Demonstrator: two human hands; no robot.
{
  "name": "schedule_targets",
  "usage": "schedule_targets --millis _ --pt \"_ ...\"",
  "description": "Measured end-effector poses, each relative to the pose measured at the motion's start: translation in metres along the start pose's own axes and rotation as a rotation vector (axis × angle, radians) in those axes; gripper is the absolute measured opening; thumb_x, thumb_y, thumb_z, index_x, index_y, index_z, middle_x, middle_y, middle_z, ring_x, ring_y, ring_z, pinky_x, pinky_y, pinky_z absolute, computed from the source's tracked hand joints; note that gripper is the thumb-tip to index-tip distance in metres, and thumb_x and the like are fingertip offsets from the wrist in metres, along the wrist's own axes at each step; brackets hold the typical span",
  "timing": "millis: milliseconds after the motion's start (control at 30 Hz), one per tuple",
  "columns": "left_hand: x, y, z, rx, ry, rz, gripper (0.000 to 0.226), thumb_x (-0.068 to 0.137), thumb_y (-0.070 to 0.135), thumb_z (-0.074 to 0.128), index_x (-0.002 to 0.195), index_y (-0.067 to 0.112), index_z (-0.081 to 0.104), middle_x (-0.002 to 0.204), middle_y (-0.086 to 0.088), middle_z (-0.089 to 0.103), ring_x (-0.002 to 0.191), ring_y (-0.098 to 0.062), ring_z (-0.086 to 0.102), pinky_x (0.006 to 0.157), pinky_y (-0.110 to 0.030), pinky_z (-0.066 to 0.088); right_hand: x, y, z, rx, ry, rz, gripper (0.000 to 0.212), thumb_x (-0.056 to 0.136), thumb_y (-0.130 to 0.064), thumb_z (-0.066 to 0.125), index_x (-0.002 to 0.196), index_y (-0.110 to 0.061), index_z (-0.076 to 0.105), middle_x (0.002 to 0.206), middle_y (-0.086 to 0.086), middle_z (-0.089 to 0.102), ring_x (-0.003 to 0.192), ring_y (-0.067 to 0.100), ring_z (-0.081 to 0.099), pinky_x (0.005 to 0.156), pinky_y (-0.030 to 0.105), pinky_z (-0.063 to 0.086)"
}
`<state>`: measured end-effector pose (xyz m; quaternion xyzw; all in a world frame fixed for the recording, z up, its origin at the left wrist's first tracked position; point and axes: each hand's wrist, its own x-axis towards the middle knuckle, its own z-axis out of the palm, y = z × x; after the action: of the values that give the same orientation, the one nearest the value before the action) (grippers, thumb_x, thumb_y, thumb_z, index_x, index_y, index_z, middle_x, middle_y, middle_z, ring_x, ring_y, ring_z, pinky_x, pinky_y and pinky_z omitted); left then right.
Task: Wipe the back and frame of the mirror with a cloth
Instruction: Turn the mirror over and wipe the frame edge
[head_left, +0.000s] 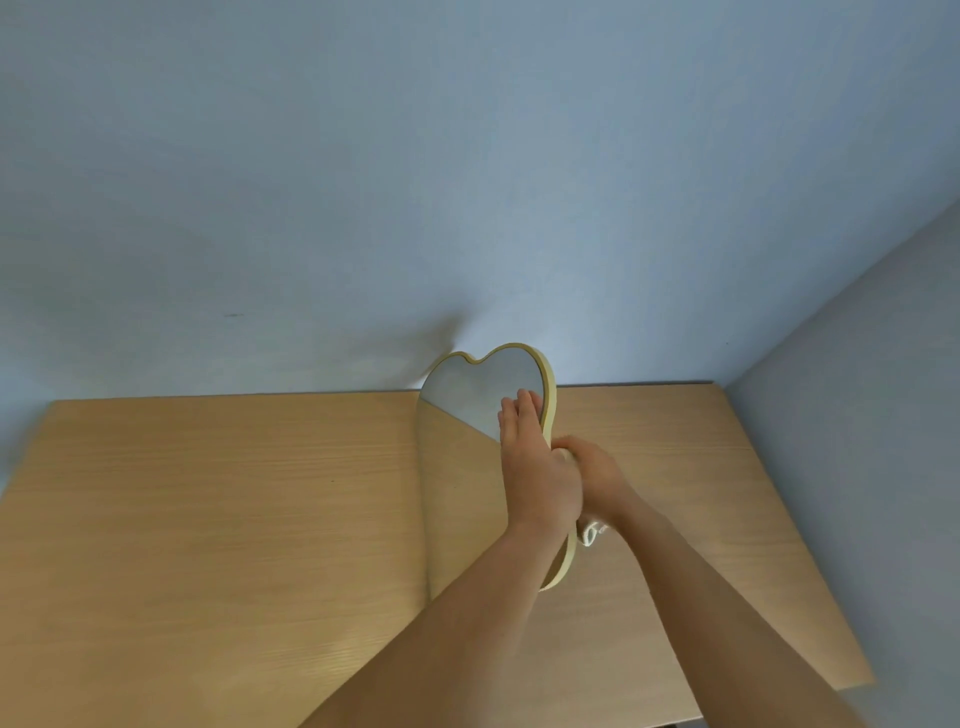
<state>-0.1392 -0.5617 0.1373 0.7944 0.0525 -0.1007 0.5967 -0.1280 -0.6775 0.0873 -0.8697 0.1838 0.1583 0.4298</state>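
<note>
A person stands a heart-shaped mirror (478, 410) on edge on a pale wooden bench (208, 519), its glass turned to the person's left and reflecting the bench top and the blue wall (467, 182) behind. The left hand (535, 467) lies flat and open against the glass side, fingers (519, 410) extended toward the top lobes, steadying the mirror. The right hand (597, 475) is on the far side of the mirror, pressed to its back, and appears closed around a whitish cloth (589, 534), only a small corner of which shows below the wrist; how firmly it grips cannot be told. The yellow frame (549, 395) runs up between the two hands, its edge facing the camera.

Judging from this position, the wiping of the back is under way, the cloth seemingly working near the middle of the rear face. Nothing visible shows how much of the back is already clean. The frame's rim, from the top lobes down to the point resting on the bench, looks yet to be covered.
</note>
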Motion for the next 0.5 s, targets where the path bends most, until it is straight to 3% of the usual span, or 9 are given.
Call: schedule_targets --millis 67,100,167,200,233,267,333,400,500 --pt "0.003 -0.005 -0.008 -0.071 -0.025 -0.001 0.052 0.095 -0.010 0.056 0.145 0.004 0.052 0.155 -0.016 0.049 0.152 -0.029 0.039 0.125 -0.036 0.033 -0.016 0.001 -0.023 0.063 0.146 -0.025 0.041 0.093 -0.022 0.071 0.134 -0.023 0.064 0.127 0.005 0.068 0.113 0.024 0.066 0.097 0.040 0.055" --pt "0.004 -0.007 -0.013 -0.159 -0.019 -0.012 0.034 0.095 -0.007 0.061 0.128 0.004 0.060 0.136 -0.017 0.060 0.139 -0.028 0.054 0.117 -0.036 0.043 -0.025 0.001 -0.036 0.159 0.243 -0.011 0.038 0.090 -0.026 0.074 0.127 -0.029 0.067 0.122 0.005 0.071 0.105 0.023 0.070 0.087 0.042 0.060" --pt "0.000 -0.003 -0.027 -0.321 -0.039 -0.044 0.016 0.098 0.004 0.065 0.104 0.019 0.064 0.111 0.000 0.066 0.109 -0.005 0.067 0.096 -0.015 0.052 -0.049 -0.011 -0.059 0.414 0.363 -0.058 0.031 0.084 -0.031 0.074 0.115 -0.033 0.073 0.112 0.008 0.076 0.088 0.020 0.075 0.065 0.036 0.062" --pt "-0.003 0.001 -0.035 -0.347 -0.050 -0.053 0.014 0.101 0.013 0.065 0.106 0.025 0.065 0.112 0.010 0.066 0.104 0.006 0.064 0.093 -0.011 0.051 -0.061 -0.021 -0.066 0.547 0.373 -0.099 0.030 0.083 -0.033 0.073 0.112 -0.032 0.075 0.110 0.008 0.077 0.086 0.020 0.077 0.062 0.033 0.061" --pt "-0.005 0.007 -0.043 -0.354 -0.074 -0.064 0.013 0.102 0.021 0.064 0.114 0.025 0.069 0.119 0.014 0.067 0.108 0.008 0.063 0.099 -0.016 0.051 -0.071 -0.033 -0.070 0.664 0.348 -0.143 0.029 0.083 -0.034 0.072 0.113 -0.031 0.075 0.109 0.008 0.078 0.087 0.021 0.077 0.063 0.033 0.060" --pt "-0.007 0.013 -0.051 -0.378 -0.108 -0.088 0.018 0.102 0.029 0.063 0.117 0.023 0.072 0.121 0.011 0.071 0.113 0.000 0.066 0.106 -0.028 0.053 -0.082 -0.048 -0.072 0.750 0.314 -0.186 0.030 0.085 -0.034 0.070 0.114 -0.030 0.074 0.108 0.008 0.078 0.089 0.023 0.077 0.064 0.034 0.060" --pt "-0.017 0.034 -0.070 -0.534 -0.229 -0.136 0.022 0.100 0.038 0.062 0.103 0.023 0.079 0.107 0.002 0.079 0.108 -0.015 0.074 0.098 -0.042 0.060 -0.096 -0.078 -0.065 0.864 0.261 -0.259 0.031 0.089 -0.033 0.065 0.119 -0.026 0.072 0.111 0.011 0.077 0.093 0.028 0.077 0.068 0.038 0.062" --pt "-0.026 0.050 -0.093 -0.718 -0.321 -0.142 0.029 0.099 0.037 0.062 0.096 0.019 0.084 0.099 -0.005 0.083 0.095 -0.018 0.079 0.081 -0.040 0.064 -0.102 -0.106 -0.047 0.943 0.196 -0.300 0.032 0.092 -0.029 0.059 0.121 -0.023 0.070 0.115 0.017 0.075 0.097 0.034 0.076 0.072 0.047 0.063" --pt "-0.029 0.053 -0.132 -0.763 -0.279 -0.126 0.026 0.105 0.023 0.060 0.110 0.007 0.079 0.107 -0.015 0.082 0.097 -0.026 0.079 0.078 -0.040 0.064 -0.102 -0.144 -0.010 1.004 0.084 -0.313 0.038 0.090 -0.023 0.052 0.124 -0.018 0.067 0.117 0.020 0.072 0.102 0.036 0.073 0.077 0.053 0.061"
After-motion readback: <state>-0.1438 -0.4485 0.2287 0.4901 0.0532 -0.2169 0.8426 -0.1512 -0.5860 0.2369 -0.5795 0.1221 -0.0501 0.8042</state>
